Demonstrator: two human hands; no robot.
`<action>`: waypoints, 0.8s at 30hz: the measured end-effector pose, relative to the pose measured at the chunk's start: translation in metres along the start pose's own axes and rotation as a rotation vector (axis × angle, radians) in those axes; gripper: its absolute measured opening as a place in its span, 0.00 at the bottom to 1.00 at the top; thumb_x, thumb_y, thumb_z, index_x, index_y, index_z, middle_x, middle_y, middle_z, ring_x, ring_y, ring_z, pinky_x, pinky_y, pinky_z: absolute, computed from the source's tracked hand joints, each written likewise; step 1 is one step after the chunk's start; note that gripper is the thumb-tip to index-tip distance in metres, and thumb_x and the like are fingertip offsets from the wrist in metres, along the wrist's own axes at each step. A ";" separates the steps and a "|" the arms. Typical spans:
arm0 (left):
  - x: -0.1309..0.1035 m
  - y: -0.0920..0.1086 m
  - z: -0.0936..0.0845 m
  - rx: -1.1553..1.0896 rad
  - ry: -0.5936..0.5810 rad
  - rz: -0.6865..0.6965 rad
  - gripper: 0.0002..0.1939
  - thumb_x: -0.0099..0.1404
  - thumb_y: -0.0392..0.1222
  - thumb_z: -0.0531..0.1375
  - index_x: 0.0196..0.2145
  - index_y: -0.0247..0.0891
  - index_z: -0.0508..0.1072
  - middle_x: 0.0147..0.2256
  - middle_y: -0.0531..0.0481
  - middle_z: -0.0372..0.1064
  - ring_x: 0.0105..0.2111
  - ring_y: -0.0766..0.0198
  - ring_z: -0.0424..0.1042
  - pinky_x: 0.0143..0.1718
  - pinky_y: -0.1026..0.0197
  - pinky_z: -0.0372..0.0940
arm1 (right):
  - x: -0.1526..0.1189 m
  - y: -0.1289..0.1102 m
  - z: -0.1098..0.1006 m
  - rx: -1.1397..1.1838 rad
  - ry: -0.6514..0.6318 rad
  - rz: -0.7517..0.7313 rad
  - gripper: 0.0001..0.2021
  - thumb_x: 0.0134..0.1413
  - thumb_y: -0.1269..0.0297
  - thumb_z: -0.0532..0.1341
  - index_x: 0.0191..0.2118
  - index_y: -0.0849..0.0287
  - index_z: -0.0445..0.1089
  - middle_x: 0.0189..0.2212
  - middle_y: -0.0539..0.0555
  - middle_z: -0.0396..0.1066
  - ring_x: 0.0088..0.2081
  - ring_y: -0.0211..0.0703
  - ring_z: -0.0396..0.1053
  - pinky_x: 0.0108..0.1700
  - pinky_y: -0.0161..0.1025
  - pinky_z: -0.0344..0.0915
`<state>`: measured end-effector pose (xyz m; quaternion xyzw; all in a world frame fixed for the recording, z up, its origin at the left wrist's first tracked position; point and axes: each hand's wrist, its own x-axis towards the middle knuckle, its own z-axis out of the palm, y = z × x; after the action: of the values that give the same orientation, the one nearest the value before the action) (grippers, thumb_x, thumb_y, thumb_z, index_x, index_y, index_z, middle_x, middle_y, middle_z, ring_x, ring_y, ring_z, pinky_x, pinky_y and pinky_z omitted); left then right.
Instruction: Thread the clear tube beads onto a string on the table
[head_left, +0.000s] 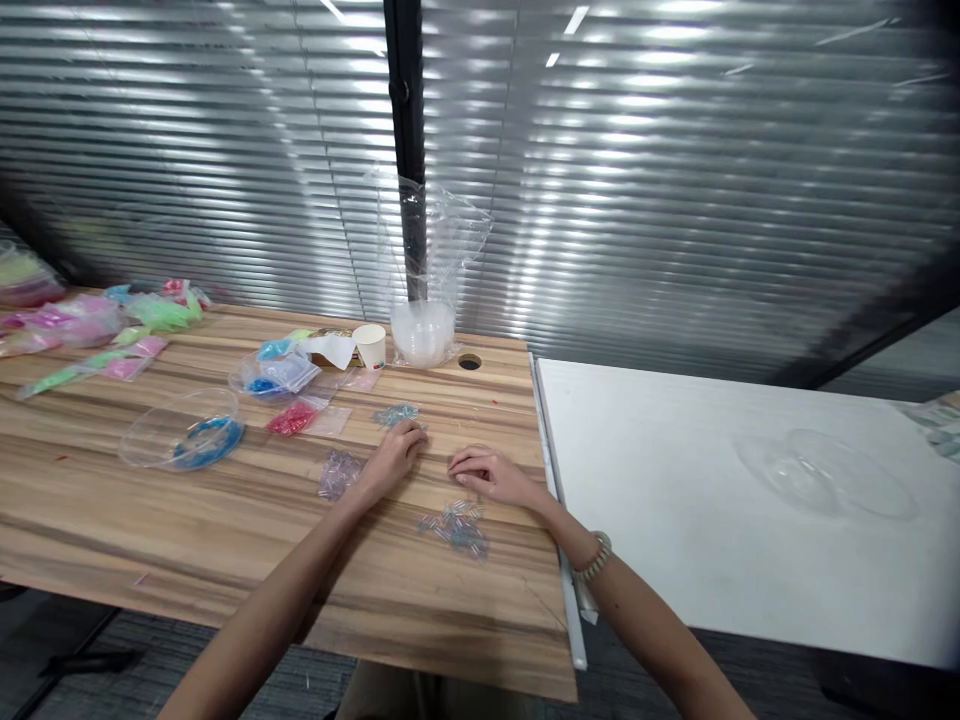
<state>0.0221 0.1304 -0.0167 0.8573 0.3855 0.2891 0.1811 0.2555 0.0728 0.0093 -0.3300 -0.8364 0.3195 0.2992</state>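
My left hand [395,453] rests on the wooden table, fingers bent down just below a small pile of bluish clear pieces [396,414]. What its fingertips hold, if anything, is hidden. To its lower left lies a pile of pale purple pieces [339,474]. My right hand [491,474], a beaded bracelet on its wrist, is low over the table with fingers pressed together and pointing left; anything in them is too small to make out. Below it is a loose pile of clear greyish pieces [459,528]. The two hands are apart.
Left of my hands are a red bead packet [294,417], a clear dish [180,430] beside blue beads [210,442], and colourful bags [161,312]. Behind stand a paper cup [370,347] and bagged bowls [423,333]. Clear lids [851,475] lie on the white table [645,540].
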 end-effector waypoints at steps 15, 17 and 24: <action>0.001 -0.001 0.000 0.030 -0.001 0.006 0.11 0.65 0.31 0.50 0.35 0.35 0.72 0.37 0.43 0.68 0.40 0.57 0.66 0.44 0.54 0.62 | 0.000 0.003 0.000 0.013 0.005 -0.025 0.10 0.61 0.63 0.56 0.39 0.57 0.74 0.42 0.55 0.71 0.46 0.41 0.67 0.51 0.40 0.62; 0.001 0.000 0.000 0.033 -0.001 0.006 0.10 0.65 0.32 0.50 0.35 0.35 0.72 0.37 0.43 0.68 0.40 0.57 0.66 0.44 0.54 0.62 | 0.000 0.003 0.000 0.019 0.011 -0.023 0.09 0.61 0.63 0.56 0.39 0.57 0.74 0.42 0.54 0.71 0.46 0.40 0.67 0.51 0.40 0.62; 0.002 0.006 -0.003 0.029 -0.004 0.005 0.09 0.67 0.37 0.52 0.35 0.36 0.72 0.37 0.44 0.68 0.40 0.56 0.65 0.44 0.55 0.61 | 0.001 0.002 0.000 0.017 0.015 -0.022 0.10 0.60 0.63 0.56 0.39 0.58 0.74 0.42 0.55 0.72 0.46 0.41 0.67 0.51 0.39 0.62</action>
<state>0.0242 0.1283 -0.0102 0.8615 0.3872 0.2821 0.1685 0.2558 0.0745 0.0081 -0.3206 -0.8348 0.3209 0.3118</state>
